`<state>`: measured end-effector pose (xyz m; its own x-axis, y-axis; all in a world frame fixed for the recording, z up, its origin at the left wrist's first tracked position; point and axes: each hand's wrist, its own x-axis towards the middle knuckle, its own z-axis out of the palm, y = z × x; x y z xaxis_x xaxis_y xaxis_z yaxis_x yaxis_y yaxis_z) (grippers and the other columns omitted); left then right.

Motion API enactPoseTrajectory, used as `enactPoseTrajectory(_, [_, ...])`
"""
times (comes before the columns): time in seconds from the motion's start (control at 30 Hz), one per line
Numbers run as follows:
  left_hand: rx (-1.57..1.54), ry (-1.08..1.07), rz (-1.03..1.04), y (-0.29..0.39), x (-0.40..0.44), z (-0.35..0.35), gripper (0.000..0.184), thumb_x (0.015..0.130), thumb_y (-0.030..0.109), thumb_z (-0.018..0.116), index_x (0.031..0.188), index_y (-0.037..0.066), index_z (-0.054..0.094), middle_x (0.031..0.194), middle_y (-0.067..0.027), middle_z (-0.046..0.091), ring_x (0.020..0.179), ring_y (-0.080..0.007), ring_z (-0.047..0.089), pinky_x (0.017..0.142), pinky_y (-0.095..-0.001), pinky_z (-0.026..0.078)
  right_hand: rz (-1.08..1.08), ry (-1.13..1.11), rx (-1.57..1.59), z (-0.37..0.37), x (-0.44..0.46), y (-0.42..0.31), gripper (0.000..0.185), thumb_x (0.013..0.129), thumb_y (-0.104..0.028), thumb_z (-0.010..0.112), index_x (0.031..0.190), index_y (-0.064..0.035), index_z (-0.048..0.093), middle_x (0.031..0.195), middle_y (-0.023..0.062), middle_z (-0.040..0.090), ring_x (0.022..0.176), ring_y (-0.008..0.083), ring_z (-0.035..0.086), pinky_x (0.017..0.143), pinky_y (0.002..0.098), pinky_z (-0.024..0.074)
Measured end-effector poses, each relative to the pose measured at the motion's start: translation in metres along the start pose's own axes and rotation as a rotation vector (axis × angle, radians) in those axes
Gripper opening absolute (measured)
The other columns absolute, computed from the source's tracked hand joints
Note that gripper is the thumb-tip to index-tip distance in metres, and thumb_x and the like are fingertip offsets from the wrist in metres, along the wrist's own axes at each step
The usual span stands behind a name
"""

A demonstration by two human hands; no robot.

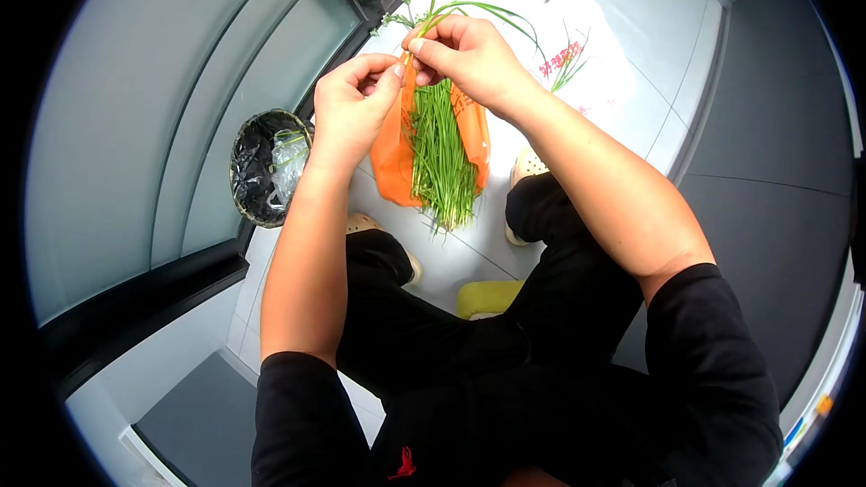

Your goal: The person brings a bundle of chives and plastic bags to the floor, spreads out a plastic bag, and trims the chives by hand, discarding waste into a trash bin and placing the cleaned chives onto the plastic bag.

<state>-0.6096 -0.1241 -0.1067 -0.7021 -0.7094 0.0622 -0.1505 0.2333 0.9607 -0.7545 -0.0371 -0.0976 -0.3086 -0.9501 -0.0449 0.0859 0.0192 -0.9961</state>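
Both hands are raised close together over a pile of garlic chives. My right hand (465, 59) is closed on a few long garlic chives (487, 7), whose green leaves arch up and over to the right. Thumb and fingers of my left hand (359, 101) are pinched beside the right fingertips, at the lower end of these stalks; the exact contact is small and partly hidden. Below, a thick bundle of garlic chives (442, 153) lies on an orange plastic bag (391, 167), its pale ends pointing toward me.
A bin (245, 167) lined with a black bag, with clear plastic inside, stands at left by a glass door (207, 81). To the right, a white plastic bag (591, 45) with red print holds a few green stalks. A green stool (487, 298) shows between my legs.
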Motion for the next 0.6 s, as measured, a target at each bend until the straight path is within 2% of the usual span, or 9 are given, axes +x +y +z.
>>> enactPoseTrajectory(0.13, [0.115, -0.018, 0.026, 0.005, -0.001, -0.002, 0.014, 0.083, 0.009, 0.059, 0.089, -0.003, 0.061, 0.075, -0.0022, 0.061, 0.070, -0.0074, 0.056, 0.064, -0.0196, 0.044, -0.068, -0.041, -0.032, -0.001, 0.001, 0.003, 0.022, 0.087, -0.015, 0.053, 0.095, 0.0045, 0.056, 0.077, 0.0050, 0.059, 0.068, 0.0094, 0.057, 0.067, 0.0229, 0.0490])
enactPoseTrajectory(0.43, [-0.096, -0.084, -0.007, 0.000, 0.003, 0.000, 0.014, 0.084, 0.007, 0.055, 0.091, -0.004, 0.058, 0.083, -0.0044, 0.060, 0.072, -0.0101, 0.057, 0.069, -0.0226, 0.046, -0.043, -0.055, 0.038, -0.004, 0.000, -0.001, 0.020, 0.086, -0.015, 0.053, 0.093, 0.0040, 0.056, 0.077, 0.0052, 0.059, 0.068, 0.0094, 0.057, 0.065, 0.0224, 0.0482])
enactPoseTrajectory(0.5, [-0.142, -0.001, 0.008, 0.001, 0.001, 0.006, 0.013, 0.083, 0.011, 0.057, 0.085, -0.001, 0.063, 0.073, 0.0000, 0.060, 0.061, -0.0050, 0.049, 0.059, -0.0191, 0.041, -0.031, -0.038, 0.013, -0.004, 0.000, -0.001, 0.019, 0.086, -0.015, 0.053, 0.090, 0.0037, 0.056, 0.075, 0.0050, 0.059, 0.067, 0.0092, 0.056, 0.064, 0.0219, 0.0475])
enactPoseTrajectory(0.53, [-0.142, -0.002, 0.008, 0.001, 0.002, 0.005, 0.013, 0.083, 0.011, 0.057, 0.085, -0.001, 0.063, 0.073, 0.0000, 0.060, 0.061, -0.0050, 0.049, 0.059, -0.0191, 0.041, -0.031, -0.037, 0.013, -0.004, -0.001, -0.003, 0.019, 0.086, -0.015, 0.053, 0.090, 0.0037, 0.056, 0.075, 0.0050, 0.059, 0.067, 0.0092, 0.056, 0.064, 0.0219, 0.0475])
enactPoseTrajectory(0.6, [-0.020, -0.106, 0.013, 0.001, 0.002, 0.000, 0.014, 0.086, 0.009, 0.054, 0.090, -0.004, 0.059, 0.083, -0.0041, 0.060, 0.074, -0.0101, 0.057, 0.069, -0.0227, 0.046, -0.005, -0.026, 0.004, -0.003, -0.002, -0.006, 0.018, 0.085, -0.014, 0.054, 0.087, 0.0035, 0.057, 0.074, 0.0047, 0.059, 0.066, 0.0093, 0.056, 0.062, 0.0221, 0.0467])
